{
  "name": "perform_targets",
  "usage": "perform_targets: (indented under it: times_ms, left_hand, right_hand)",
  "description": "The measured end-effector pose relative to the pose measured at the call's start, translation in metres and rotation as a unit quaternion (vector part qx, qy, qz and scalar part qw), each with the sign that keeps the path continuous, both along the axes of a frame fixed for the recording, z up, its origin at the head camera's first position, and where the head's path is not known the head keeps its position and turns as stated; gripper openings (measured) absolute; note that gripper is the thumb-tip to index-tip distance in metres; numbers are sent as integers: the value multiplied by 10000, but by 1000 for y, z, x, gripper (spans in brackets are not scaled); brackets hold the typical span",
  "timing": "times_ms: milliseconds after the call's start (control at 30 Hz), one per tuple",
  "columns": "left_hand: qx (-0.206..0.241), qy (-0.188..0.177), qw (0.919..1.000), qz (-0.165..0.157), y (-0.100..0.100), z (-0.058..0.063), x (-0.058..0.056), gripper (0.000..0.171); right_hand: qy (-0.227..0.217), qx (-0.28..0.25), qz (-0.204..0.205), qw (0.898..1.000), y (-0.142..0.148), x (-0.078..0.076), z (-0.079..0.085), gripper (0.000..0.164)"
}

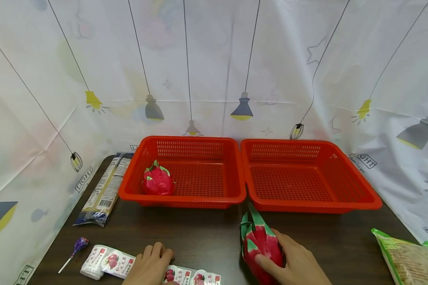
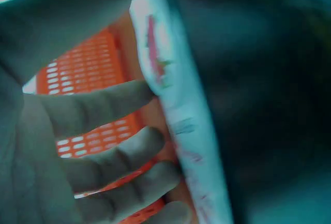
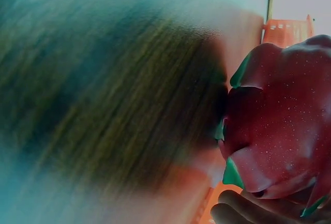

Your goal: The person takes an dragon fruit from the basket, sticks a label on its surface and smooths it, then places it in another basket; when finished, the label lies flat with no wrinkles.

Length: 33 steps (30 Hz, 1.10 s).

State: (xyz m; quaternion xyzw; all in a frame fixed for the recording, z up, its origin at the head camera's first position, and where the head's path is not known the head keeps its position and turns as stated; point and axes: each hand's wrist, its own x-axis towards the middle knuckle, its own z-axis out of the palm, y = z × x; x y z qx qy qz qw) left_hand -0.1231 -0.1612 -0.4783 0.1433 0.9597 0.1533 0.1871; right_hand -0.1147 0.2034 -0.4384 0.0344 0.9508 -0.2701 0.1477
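My right hand grips a dragon fruit, pink-red with long green tips, low in front of the right basket. In the right wrist view the dragon fruit fills the right side, with fingers curled beneath it. Across a strip of white stickers printed with dragon fruit lies my left hand, hiding the strip's middle. The left wrist view shows the relaxed fingers beside the sticker strip, the forefinger's tip at its edge. Another dragon fruit sits in the left red basket.
The right red basket stands against the left one at the back. A lollipop and a long printed packet lie at the left. A green-edged bag is at the right edge. Patterned cloth hangs behind.
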Motion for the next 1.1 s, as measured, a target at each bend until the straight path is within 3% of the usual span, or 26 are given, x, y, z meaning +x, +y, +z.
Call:
perform_targets:
  times_ms: [200, 433, 567, 667, 767, 867, 967, 1033, 1067, 1100]
  left_hand:
    - [55, -84, 9999, 32, 5, -3, -1, 63]
    - [388, 255, 9975, -526, 2, -7, 4, 41]
    - [333, 325, 9965, -689, 3, -8, 3, 28]
    - [298, 406, 9959, -754, 3, -5, 3, 25]
    - [415, 628, 9937, -832, 3, 2, 5, 21]
    - [640, 1111, 9866, -1013, 3, 11, 10, 19]
    - [793, 1592, 9775, -1134, 6, 23, 15, 16]
    - [865, 1852, 9715, -1196, 9, 31, 18, 15]
    - [871, 1896, 9705, -1208, 12, 35, 20, 15]
    - [890, 2022, 9675, -1229, 14, 38, 22, 15]
  right_hand:
    - [35, -54, 10, 10000, 2, -1, -1, 93]
    - [172, -62, 169, 9997, 9, -1, 4, 95]
    - [461, -70, 281, 9985, 13, -1, 9, 93]
    - [1060, -158, 370, 9936, 13, 2, 13, 87]
    - [2165, -335, 661, 9735, 10, 4, 19, 78]
    - [3293, -518, 1242, 9346, 2, 5, 24, 74]
    - [3895, -762, 2005, 8957, -10, 3, 29, 69]
    - [3947, -933, 2553, 8777, -21, 2, 29, 62]
    - [3731, -1025, 2771, 8795, -27, 2, 30, 56]
    - [3345, -1141, 2938, 8882, -33, 2, 31, 52]
